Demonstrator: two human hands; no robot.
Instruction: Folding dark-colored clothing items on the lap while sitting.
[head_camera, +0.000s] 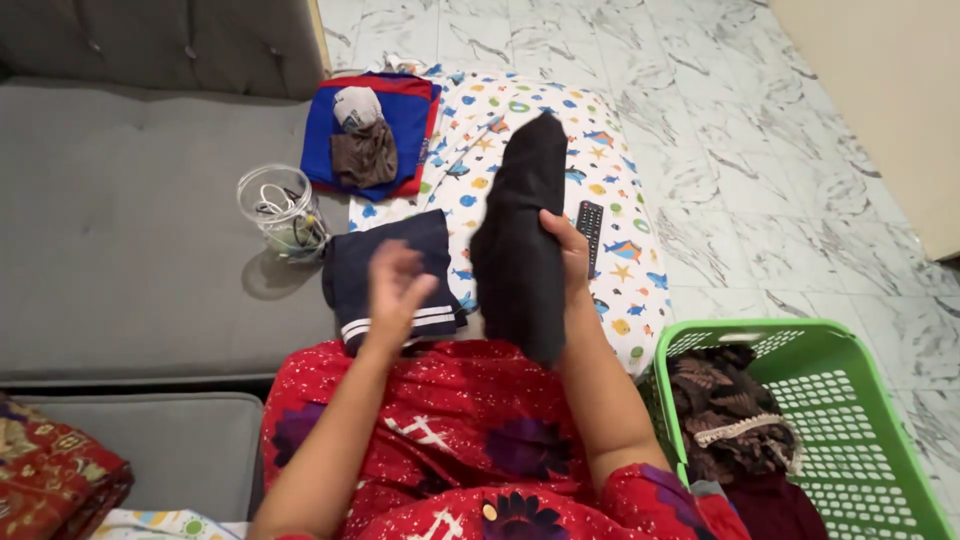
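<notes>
A black folded garment (520, 230) is held upright above the lap. Its lower end hangs limp. A navy folded cloth (395, 262) lies beside it.

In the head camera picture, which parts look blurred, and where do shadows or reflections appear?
Head view: the left hand is smeared by motion blur, while the right hand gripping the dark garment is fairly sharp; the clear jar throws a soft shadow on the grey sofa; the marble floor shows a mild sheen, without harsh glare.
</notes>
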